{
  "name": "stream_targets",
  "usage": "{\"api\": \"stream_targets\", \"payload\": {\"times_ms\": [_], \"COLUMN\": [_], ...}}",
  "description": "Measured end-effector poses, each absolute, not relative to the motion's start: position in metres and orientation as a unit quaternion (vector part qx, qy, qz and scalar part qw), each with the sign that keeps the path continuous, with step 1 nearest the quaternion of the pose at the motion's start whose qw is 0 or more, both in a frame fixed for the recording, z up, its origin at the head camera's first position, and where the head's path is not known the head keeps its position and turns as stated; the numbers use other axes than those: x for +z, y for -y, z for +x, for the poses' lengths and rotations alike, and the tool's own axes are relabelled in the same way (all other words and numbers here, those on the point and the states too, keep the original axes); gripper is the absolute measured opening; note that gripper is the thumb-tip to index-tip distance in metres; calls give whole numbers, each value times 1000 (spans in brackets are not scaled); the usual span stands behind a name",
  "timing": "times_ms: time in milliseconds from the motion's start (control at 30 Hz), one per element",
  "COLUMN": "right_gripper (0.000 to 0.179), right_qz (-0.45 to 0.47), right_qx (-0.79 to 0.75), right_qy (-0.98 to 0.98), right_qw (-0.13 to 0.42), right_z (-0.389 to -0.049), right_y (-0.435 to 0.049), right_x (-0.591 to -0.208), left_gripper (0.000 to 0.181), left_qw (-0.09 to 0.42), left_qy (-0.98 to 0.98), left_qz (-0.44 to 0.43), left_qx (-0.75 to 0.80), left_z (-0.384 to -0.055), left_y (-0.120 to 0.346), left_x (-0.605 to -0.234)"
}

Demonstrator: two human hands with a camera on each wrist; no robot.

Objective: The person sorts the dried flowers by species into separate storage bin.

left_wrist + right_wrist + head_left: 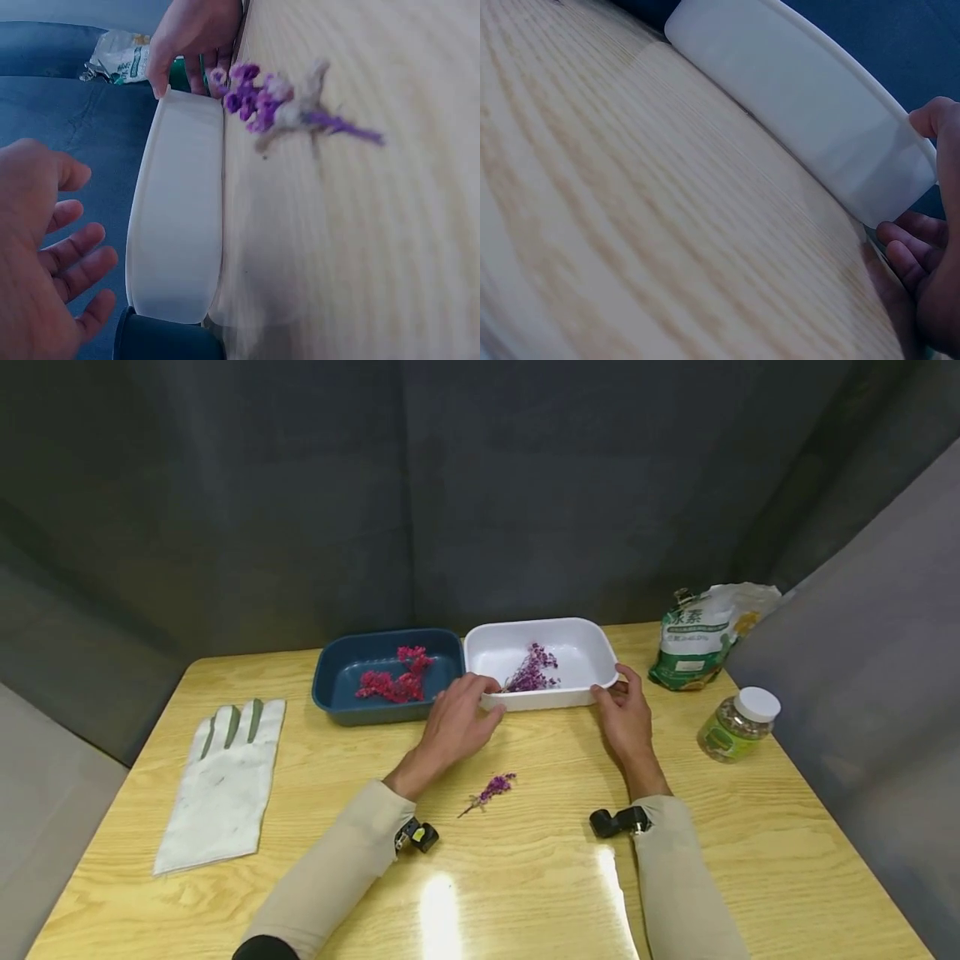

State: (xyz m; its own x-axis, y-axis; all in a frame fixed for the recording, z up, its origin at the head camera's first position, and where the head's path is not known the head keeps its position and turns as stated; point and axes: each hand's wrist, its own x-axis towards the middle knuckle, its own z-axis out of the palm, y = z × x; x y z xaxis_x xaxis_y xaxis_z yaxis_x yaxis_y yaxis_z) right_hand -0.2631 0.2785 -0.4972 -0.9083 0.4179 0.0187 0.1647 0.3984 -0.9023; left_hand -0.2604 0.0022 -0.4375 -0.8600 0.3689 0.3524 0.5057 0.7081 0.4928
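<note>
At the back of the table stands a white tray [592, 652] with a bunch of purple dried flowers [534, 670] in it. My right hand [626, 718] grips its front right corner, the thumb on the rim and the fingers at the side, as the right wrist view also shows. Over the tray's front left corner is my left hand [461, 718]. In the left wrist view its fingers [82, 255] are spread and loosely bent, holding nothing. A loose purple sprig [491, 789] lies on the table between my forearms.
Left of the white tray, right beside it, a dark blue tray [337, 672] holds red dried flowers [397, 685]. White gloves [225, 793] lie at the left. A green-and-white bag [693, 639] and a white-lidded jar [738, 725] stand at the right. Dark cloth hangs behind.
</note>
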Motion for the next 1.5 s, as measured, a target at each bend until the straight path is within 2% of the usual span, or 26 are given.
{"api": "stream_targets", "payload": {"times_ms": [567, 1000, 1500], "right_gripper": [63, 63, 63], "right_qz": [-184, -181, -182], "right_qx": [527, 531, 536], "right_qy": [823, 819, 816], "right_qw": [110, 123, 118], "right_z": [-263, -263, -264], "right_y": [-279, -279, -280], "right_x": [-496, -498, -496], "left_gripper": [31, 38, 35], "left_qw": [71, -58, -136], "left_qy": [917, 936, 933], "left_qz": [-258, -243, -267], "left_qx": [-294, -247, -201], "left_z": [-223, -201, -194], "left_y": [10, 19, 34], "left_x": [-449, -449, -453]}}
